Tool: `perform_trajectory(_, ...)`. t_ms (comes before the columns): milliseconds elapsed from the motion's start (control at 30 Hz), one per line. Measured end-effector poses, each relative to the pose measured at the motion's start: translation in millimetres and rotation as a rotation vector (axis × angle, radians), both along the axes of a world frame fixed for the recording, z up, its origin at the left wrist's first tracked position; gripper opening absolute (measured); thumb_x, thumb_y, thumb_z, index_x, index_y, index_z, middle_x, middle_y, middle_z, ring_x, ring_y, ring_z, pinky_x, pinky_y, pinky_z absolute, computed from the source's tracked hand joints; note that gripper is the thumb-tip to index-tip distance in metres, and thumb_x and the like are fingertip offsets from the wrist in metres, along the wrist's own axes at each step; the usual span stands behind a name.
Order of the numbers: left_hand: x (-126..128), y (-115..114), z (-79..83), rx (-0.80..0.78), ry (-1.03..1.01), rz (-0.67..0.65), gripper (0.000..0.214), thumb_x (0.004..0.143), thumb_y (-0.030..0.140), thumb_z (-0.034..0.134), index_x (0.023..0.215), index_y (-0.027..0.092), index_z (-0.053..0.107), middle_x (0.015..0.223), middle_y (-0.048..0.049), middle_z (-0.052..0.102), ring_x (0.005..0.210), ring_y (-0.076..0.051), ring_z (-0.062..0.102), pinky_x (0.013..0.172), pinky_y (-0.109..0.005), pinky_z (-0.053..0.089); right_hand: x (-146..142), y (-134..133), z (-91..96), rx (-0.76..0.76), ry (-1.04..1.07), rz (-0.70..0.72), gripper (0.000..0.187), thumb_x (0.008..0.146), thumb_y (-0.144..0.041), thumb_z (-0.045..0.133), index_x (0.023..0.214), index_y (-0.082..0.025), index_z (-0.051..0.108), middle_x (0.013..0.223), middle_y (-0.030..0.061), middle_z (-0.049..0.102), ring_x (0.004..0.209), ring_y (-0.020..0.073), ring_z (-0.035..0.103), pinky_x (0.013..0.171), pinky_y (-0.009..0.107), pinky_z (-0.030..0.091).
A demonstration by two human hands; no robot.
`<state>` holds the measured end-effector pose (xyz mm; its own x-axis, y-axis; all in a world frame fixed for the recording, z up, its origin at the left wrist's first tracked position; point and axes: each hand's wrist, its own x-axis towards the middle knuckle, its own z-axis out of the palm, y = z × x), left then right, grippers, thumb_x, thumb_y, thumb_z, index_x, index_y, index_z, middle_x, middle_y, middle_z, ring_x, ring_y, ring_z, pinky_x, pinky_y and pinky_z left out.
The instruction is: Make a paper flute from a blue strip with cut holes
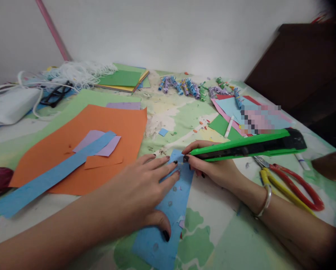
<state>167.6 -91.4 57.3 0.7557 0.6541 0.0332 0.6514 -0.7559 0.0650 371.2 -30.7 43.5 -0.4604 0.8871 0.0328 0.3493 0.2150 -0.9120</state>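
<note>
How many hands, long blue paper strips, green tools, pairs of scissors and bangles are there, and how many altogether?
Hands: 2 (left hand, right hand)
Long blue paper strips: 2
Green tool: 1
Scissors: 1
Bangle: 1
Total: 7

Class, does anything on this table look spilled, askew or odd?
Yes: paper scraps litter the tablecloth right of the orange sheet, looking untidy; a blue strip lies slantwise across that sheet, overhanging its edge.

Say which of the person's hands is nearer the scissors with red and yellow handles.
Right. The right hand, holding a green tool, is left of the scissors, its wrist beside them; the left hand is farther left, on the blue paper.
</note>
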Motion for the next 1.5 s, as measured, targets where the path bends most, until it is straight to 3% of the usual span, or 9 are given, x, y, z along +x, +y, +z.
perform_trajectory(200,15,-20,4.0,0.106,0.124,0.069,0.09,0.069,0.075,0.047,0.121,0.001,0.056,0.116,-0.0281,0.059,0.11,-0.041,0.053,0.093,-0.054,0.038,-5,-8,0.4,0.034,-0.073,0.069,0.009,0.079,-0.023,0.058,0.077,-0.016,0.062,0.053,-0.0014,0.059,0.044,0.0087,0.054,0.041,0.017,0.042)
perform_trajectory(367,21,-27,-5.2,0.201,0.128,0.099,0.082,0.073,0.074,0.039,0.113,0.006,0.063,0.116,-0.0245,0.061,0.106,-0.038,0.056,0.087,-0.049,0.043,-9,-7,0.0,0.033,-0.108,0.126,0.007,0.077,-0.017,0.057,0.08,-0.015,0.063,0.053,-0.0022,0.06,0.045,0.0085,0.054,0.042,0.016,0.043)
perform_trajectory(500,22,-31,-10.3,0.264,0.088,0.099,0.079,0.077,0.071,0.038,0.11,0.004,0.064,0.117,-0.0257,0.06,0.106,-0.038,0.055,0.086,-0.049,0.043,-11,-5,-2.0,0.061,-0.141,0.161,0.009,0.078,-0.019,0.055,0.079,-0.015,0.064,0.053,-0.0029,0.058,0.045,0.0078,0.052,0.043,0.017,0.043)
perform_trajectory(700,22,-33,-12.5,0.242,0.058,0.121,0.079,0.077,0.07,0.039,0.113,0.004,0.063,0.12,-0.0249,0.058,0.109,-0.039,0.054,0.088,-0.05,0.042,-10,-4,-4.2,0.155,-0.191,0.178,0.01,0.078,-0.016,0.054,0.079,-0.017,0.064,0.051,-0.0046,0.056,0.045,0.0075,0.049,0.047,0.019,0.041)
perform_trajectory(967,23,-33,-12.5,0.232,0.055,0.159,0.084,0.073,0.073,0.042,0.115,0.004,0.062,0.121,-0.0251,0.057,0.107,-0.037,0.055,0.086,-0.048,0.042,-8,-8,-5.9,0.167,-0.19,0.155,0.01,0.079,-0.019,0.056,0.081,-0.016,0.065,0.054,-0.0042,0.057,0.047,0.0069,0.049,0.048,0.017,0.041)
perform_trajectory(1167,21,-32,-12.1,0.215,0.04,0.172,0.082,0.071,0.075,0.042,0.114,0.008,0.063,0.121,-0.0217,0.059,0.109,-0.035,0.053,0.091,-0.049,0.039,-8,-8,-7.1,0.137,-0.197,0.147,0.01,0.079,-0.021,0.056,0.08,-0.016,0.064,0.054,-0.0031,0.059,0.048,0.0079,0.051,0.048,0.018,0.042)
perform_trajectory(1400,21,-30,-7.9,0.192,0.038,0.148,0.083,0.071,0.074,0.045,0.112,0.004,0.063,0.117,-0.0244,0.06,0.103,-0.036,0.054,0.088,-0.049,0.04,-8,-10,-6.0,0.11,-0.175,0.129,0.01,0.078,-0.021,0.056,0.077,-0.016,0.064,0.053,-0.0027,0.059,0.047,0.0078,0.051,0.047,0.017,0.042)
perform_trajectory(1500,15,-20,-6.7,0.134,-0.058,0.154,0.07,0.076,0.068,0.044,0.106,0.008,0.065,0.107,-0.02,0.064,0.101,-0.034,0.054,0.09,-0.05,0.039,-7,-9,-3.9,0.014,-0.071,0.075,0.008,0.076,-0.02,0.057,0.075,-0.016,0.064,0.049,-0.0035,0.056,0.043,0.0076,0.049,0.042,0.017,0.04)
